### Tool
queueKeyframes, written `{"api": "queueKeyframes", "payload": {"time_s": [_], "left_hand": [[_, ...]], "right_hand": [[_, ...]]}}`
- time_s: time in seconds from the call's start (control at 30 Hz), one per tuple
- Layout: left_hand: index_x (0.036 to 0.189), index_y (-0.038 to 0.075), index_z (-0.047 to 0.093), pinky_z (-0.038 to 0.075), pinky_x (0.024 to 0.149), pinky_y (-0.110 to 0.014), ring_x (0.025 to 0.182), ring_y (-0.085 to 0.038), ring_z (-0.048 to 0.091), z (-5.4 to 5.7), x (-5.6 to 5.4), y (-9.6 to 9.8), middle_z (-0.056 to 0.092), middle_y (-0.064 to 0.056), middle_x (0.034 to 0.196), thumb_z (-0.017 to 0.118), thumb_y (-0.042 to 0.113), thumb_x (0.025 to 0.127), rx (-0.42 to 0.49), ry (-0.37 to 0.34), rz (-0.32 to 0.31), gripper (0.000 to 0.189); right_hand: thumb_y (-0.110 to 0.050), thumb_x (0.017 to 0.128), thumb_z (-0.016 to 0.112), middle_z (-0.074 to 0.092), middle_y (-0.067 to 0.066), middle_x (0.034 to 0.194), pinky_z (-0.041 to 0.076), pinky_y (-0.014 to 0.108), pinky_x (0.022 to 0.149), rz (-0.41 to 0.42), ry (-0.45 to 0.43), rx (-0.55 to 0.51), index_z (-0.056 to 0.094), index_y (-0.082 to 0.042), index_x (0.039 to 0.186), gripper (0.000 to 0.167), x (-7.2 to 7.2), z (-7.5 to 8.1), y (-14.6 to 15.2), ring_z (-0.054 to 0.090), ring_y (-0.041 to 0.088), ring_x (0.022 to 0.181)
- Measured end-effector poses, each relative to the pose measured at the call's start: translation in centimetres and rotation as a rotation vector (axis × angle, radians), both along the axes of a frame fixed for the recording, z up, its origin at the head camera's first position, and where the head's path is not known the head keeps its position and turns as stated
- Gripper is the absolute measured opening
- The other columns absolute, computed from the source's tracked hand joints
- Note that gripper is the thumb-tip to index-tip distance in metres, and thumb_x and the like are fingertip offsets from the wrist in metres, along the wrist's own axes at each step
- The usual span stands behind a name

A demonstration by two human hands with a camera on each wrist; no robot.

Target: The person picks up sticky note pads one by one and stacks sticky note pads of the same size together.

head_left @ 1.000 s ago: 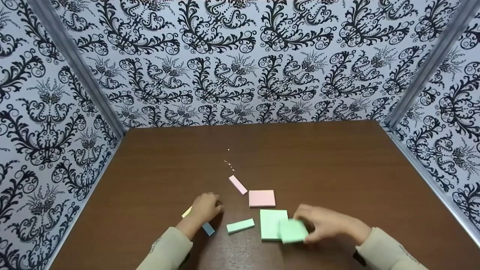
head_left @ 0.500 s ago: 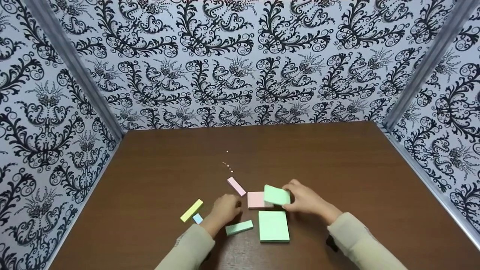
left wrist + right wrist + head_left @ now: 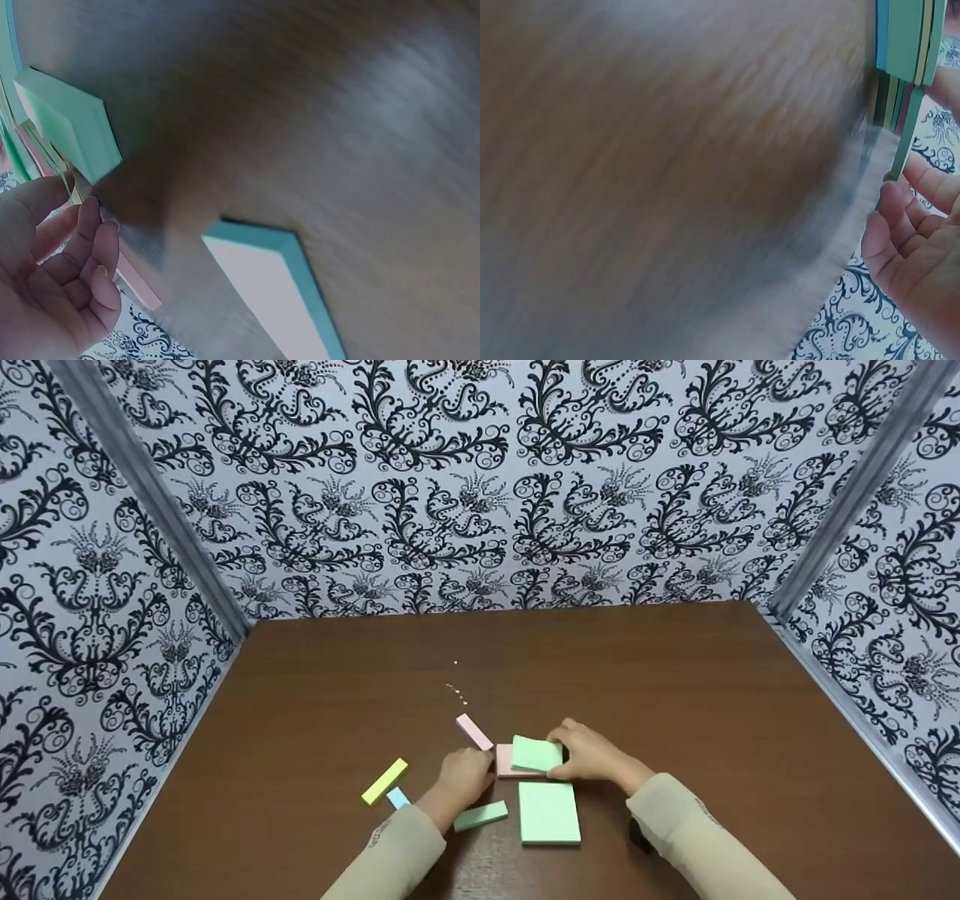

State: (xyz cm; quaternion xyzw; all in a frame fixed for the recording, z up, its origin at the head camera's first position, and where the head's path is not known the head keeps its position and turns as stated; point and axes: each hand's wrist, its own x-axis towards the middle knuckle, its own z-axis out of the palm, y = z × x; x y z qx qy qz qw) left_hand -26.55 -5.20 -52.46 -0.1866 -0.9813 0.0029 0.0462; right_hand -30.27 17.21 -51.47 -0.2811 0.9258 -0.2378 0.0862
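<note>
My right hand (image 3: pixel 596 755) pinches a small green sticky note pad (image 3: pixel 535 754) by its right side, just over a pink pad (image 3: pixel 505 762) that it partly covers. In the right wrist view, the fingertips (image 3: pixel 891 187) are at the end of the green pad (image 3: pixel 909 139). My left hand (image 3: pixel 463 777) is at the pink pad's left edge with its fingers loosely curled. The left wrist view shows nothing gripped in this hand (image 3: pixel 56 262). A larger green pad (image 3: pixel 549 814) lies just in front of the pink one.
A pink strip pad (image 3: pixel 474 732) lies beyond my left hand, and a green strip pad (image 3: pixel 481 815) nearer me. To the left are a yellow strip pad (image 3: pixel 385 781) and a blue one (image 3: pixel 397 797), partly under my sleeve. White crumbs (image 3: pixel 459 692) dot the table.
My right hand has carried the small green pad from over the larger green pad, away from me and left, onto the pink one. My left hand has moved right, uncovering the yellow strip.
</note>
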Motion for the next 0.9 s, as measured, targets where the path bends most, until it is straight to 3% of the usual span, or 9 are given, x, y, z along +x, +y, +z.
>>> {"api": "queueKeyframes", "payload": {"time_s": [0.37,0.63,0.9], "left_hand": [[0.078,0.009,0.063,0.05,0.055,-0.036,0.069,-0.022,0.064,0.1,-0.2,0.2,0.065,-0.007,0.072,0.068,0.024,0.081,0.077,-0.088,-0.008,0.016],[0.074,0.011,0.061,0.049,0.056,-0.034,0.067,-0.021,0.062,0.0,-0.2,0.2,0.063,-0.004,0.069,0.066,0.025,0.083,0.09,-0.091,-0.026,0.017],[0.065,0.013,0.061,0.048,0.054,-0.034,0.064,-0.02,0.062,-0.4,-0.3,-0.1,0.064,-0.002,0.065,0.07,0.022,0.079,0.205,-0.036,-0.059,0.019]], "right_hand": [[-0.027,0.079,0.069,0.049,0.009,0.109,0.04,0.038,0.073,0.003,-0.034,0.046,0.056,-0.003,0.118,0.048,-0.3,-0.5,-0.7,0.047,0.019,0.089],[-0.028,0.077,0.07,0.052,0.01,0.107,0.042,0.042,0.077,0.062,0.063,0.148,0.058,0.0,0.115,0.048,-0.3,0.1,-1.6,0.05,0.025,0.095],[-0.029,0.074,0.072,0.053,0.007,0.1,0.038,0.036,0.069,0.091,0.128,0.198,0.061,-0.002,0.11,0.046,-0.5,0.0,-2.0,0.045,0.02,0.085]]}}
